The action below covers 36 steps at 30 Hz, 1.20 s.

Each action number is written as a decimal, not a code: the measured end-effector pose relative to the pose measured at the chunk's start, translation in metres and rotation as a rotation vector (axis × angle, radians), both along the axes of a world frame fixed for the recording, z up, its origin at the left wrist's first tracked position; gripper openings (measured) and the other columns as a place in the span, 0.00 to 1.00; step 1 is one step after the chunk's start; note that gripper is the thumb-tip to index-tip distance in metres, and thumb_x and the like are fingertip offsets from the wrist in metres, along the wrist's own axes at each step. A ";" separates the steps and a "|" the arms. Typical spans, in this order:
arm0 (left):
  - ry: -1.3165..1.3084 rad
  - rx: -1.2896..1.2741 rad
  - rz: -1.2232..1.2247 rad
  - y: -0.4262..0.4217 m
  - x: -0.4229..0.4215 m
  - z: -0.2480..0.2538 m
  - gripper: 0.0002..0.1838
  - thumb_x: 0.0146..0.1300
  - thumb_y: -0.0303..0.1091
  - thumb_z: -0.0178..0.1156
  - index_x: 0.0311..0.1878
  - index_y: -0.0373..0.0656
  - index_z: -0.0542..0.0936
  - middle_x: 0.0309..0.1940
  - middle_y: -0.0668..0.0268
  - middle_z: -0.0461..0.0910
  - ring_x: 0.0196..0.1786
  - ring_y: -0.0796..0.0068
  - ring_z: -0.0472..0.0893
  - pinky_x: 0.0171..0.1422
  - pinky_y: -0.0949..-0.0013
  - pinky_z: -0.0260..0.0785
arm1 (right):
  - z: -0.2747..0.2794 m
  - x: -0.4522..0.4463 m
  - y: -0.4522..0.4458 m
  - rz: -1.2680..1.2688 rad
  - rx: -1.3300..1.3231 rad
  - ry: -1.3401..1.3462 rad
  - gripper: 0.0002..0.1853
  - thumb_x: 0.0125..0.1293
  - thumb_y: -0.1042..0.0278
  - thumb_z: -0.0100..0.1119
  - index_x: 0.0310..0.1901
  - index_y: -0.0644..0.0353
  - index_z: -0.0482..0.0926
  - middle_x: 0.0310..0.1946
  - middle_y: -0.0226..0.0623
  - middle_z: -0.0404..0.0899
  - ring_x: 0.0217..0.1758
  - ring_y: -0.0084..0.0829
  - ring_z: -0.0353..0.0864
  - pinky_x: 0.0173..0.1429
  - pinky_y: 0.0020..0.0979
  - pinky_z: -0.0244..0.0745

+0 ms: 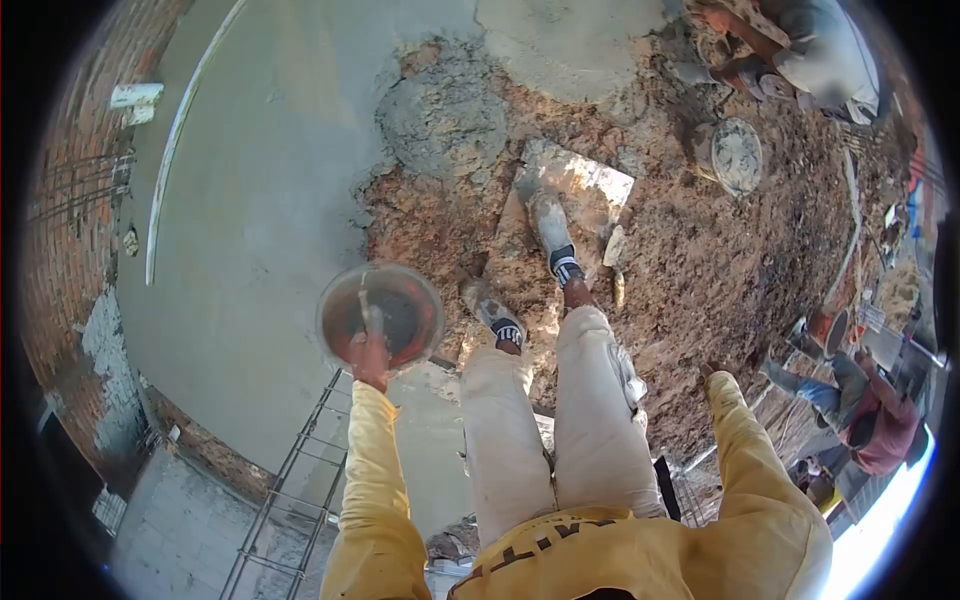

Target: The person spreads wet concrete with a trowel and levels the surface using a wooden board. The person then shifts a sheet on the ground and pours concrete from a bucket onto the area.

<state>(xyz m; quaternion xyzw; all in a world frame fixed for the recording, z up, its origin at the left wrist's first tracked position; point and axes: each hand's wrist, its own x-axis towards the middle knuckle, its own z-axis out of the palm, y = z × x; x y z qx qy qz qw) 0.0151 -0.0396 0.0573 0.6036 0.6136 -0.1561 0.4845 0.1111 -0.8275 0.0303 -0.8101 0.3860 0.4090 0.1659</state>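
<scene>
My left hand is closed around the handle of a round bucket, which hangs beside my left foot. The bucket's inside shows reddish walls with a grey bottom. My right hand is out to the side above the soil, apart from any object I can see. It looks small and foreshortened, so its fingers do not show clearly. My right shoe rests on a flat board smeared with cement, and my left shoe stands on broken ground.
Smooth wet concrete spreads on the left, with a long pale pipe over it. A rebar cage lies lower left, by a brick wall. A co-worker crouches upper right near another bucket; another person is lower right.
</scene>
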 end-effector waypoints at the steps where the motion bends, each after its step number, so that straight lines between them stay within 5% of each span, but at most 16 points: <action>1: 0.051 -0.045 0.048 0.014 -0.003 0.016 0.38 0.61 0.68 0.54 0.38 0.31 0.79 0.27 0.62 0.76 0.30 0.70 0.74 0.34 0.66 0.66 | 0.019 -0.046 -0.021 -0.035 0.000 -0.035 0.14 0.64 0.54 0.61 0.42 0.55 0.81 0.30 0.34 0.81 0.31 0.33 0.77 0.39 0.39 0.72; 3: 0.083 0.008 0.072 0.046 -0.042 0.001 0.37 0.57 0.71 0.56 0.30 0.36 0.75 0.24 0.66 0.72 0.26 0.73 0.70 0.30 0.67 0.65 | 0.026 -0.132 -0.040 -0.236 0.108 -0.114 0.14 0.65 0.55 0.63 0.46 0.53 0.80 0.35 0.34 0.82 0.36 0.33 0.78 0.42 0.39 0.72; 5: 0.125 0.070 0.047 0.053 -0.044 0.015 0.38 0.56 0.71 0.58 0.33 0.35 0.76 0.26 0.66 0.72 0.28 0.72 0.70 0.30 0.66 0.66 | 0.058 -0.160 0.007 -0.199 -0.152 0.365 0.15 0.63 0.57 0.65 0.49 0.50 0.80 0.40 0.35 0.83 0.42 0.32 0.79 0.44 0.41 0.73; 7: 0.076 0.041 0.057 0.048 -0.044 0.019 0.38 0.57 0.68 0.60 0.39 0.32 0.77 0.30 0.64 0.75 0.31 0.71 0.72 0.31 0.65 0.67 | 0.131 -0.173 0.090 -0.659 -0.110 0.255 0.17 0.62 0.57 0.66 0.51 0.48 0.80 0.42 0.36 0.83 0.45 0.32 0.79 0.48 0.43 0.73; 10: -0.019 -0.074 -0.011 0.000 -0.007 0.033 0.40 0.59 0.64 0.59 0.52 0.28 0.75 0.43 0.58 0.77 0.42 0.68 0.75 0.42 0.63 0.70 | 0.100 -0.298 0.044 -0.261 -0.030 0.504 0.14 0.64 0.51 0.62 0.45 0.50 0.80 0.33 0.37 0.84 0.27 0.41 0.80 0.25 0.48 0.71; 11: -0.056 -0.116 -0.037 -0.015 0.005 0.039 0.42 0.60 0.63 0.58 0.57 0.26 0.74 0.49 0.55 0.78 0.46 0.66 0.76 0.48 0.63 0.72 | 0.104 -0.315 0.056 -0.577 -0.083 0.565 0.16 0.65 0.50 0.61 0.47 0.50 0.80 0.34 0.38 0.84 0.28 0.42 0.81 0.28 0.51 0.74; 12: -0.019 -0.125 -0.157 -0.014 -0.009 0.006 0.42 0.61 0.61 0.59 0.57 0.23 0.74 0.53 0.53 0.77 0.52 0.66 0.76 0.54 0.63 0.70 | 0.111 -0.328 0.063 -0.459 -0.070 0.553 0.16 0.66 0.50 0.60 0.48 0.50 0.80 0.35 0.39 0.84 0.29 0.43 0.82 0.28 0.51 0.74; 14: -0.168 -0.061 -0.156 -0.068 0.026 0.017 0.42 0.60 0.62 0.59 0.56 0.23 0.74 0.53 0.51 0.78 0.55 0.63 0.76 0.57 0.63 0.68 | 0.099 -0.389 0.050 -0.286 -0.024 0.543 0.17 0.67 0.50 0.59 0.50 0.50 0.79 0.35 0.39 0.85 0.31 0.44 0.83 0.29 0.52 0.75; 18: -0.135 -0.098 -0.599 -0.164 0.091 0.026 0.40 0.64 0.59 0.57 0.59 0.24 0.72 0.57 0.49 0.76 0.58 0.59 0.75 0.62 0.63 0.64 | 0.131 -0.385 0.071 -0.758 -0.042 0.418 0.16 0.67 0.54 0.59 0.53 0.50 0.77 0.38 0.40 0.85 0.33 0.47 0.84 0.28 0.52 0.75; 20: -0.444 -0.230 -0.643 -0.231 0.139 0.069 0.38 0.64 0.57 0.58 0.65 0.33 0.69 0.65 0.47 0.69 0.66 0.52 0.69 0.69 0.60 0.58 | 0.139 -0.386 0.069 -0.945 -0.047 0.325 0.17 0.68 0.56 0.59 0.55 0.50 0.75 0.39 0.40 0.85 0.34 0.48 0.85 0.28 0.52 0.75; 22: -0.367 -0.334 -0.880 -0.282 0.169 0.068 0.35 0.67 0.55 0.55 0.63 0.31 0.71 0.59 0.55 0.76 0.59 0.62 0.73 0.64 0.62 0.61 | 0.141 -0.386 0.067 -1.084 -0.111 0.191 0.16 0.68 0.59 0.58 0.56 0.50 0.75 0.39 0.40 0.85 0.35 0.50 0.85 0.28 0.52 0.74; 24: -0.605 -0.531 -0.695 -0.336 0.209 0.112 0.38 0.64 0.56 0.59 0.64 0.30 0.69 0.55 0.53 0.78 0.57 0.62 0.74 0.63 0.64 0.62 | 0.128 -0.415 0.051 -1.321 0.018 -0.013 0.11 0.67 0.64 0.59 0.51 0.51 0.77 0.35 0.39 0.84 0.33 0.50 0.84 0.28 0.55 0.74; 28: -0.631 -0.643 -0.860 -0.430 0.253 0.115 0.38 0.60 0.62 0.60 0.58 0.33 0.73 0.49 0.57 0.79 0.51 0.68 0.76 0.59 0.67 0.64 | 0.137 -0.430 0.033 -1.294 -0.030 0.056 0.10 0.67 0.65 0.60 0.49 0.52 0.78 0.35 0.38 0.83 0.31 0.46 0.83 0.28 0.50 0.75; 29: -0.627 -0.855 -0.859 -0.454 0.260 0.122 0.39 0.60 0.63 0.59 0.59 0.34 0.72 0.49 0.56 0.79 0.51 0.67 0.76 0.59 0.67 0.64 | 0.135 -0.430 0.027 -1.283 -0.039 0.067 0.10 0.66 0.65 0.60 0.48 0.53 0.78 0.34 0.38 0.83 0.31 0.45 0.82 0.29 0.49 0.76; 32: -0.692 -0.796 -1.253 -0.506 0.265 0.148 0.59 0.52 0.69 0.62 0.73 0.30 0.53 0.69 0.40 0.61 0.74 0.54 0.60 0.75 0.61 0.52 | 0.115 -0.418 -0.002 -1.220 -0.038 0.084 0.09 0.66 0.65 0.61 0.47 0.54 0.78 0.34 0.37 0.82 0.29 0.42 0.81 0.29 0.46 0.77; 36: -0.502 -0.740 -1.267 -0.557 0.219 0.076 0.60 0.51 0.68 0.63 0.72 0.28 0.53 0.68 0.37 0.61 0.72 0.48 0.62 0.76 0.60 0.52 | 0.055 -0.365 -0.059 -1.062 0.025 0.074 0.09 0.65 0.66 0.62 0.45 0.55 0.79 0.33 0.36 0.82 0.27 0.38 0.80 0.29 0.42 0.78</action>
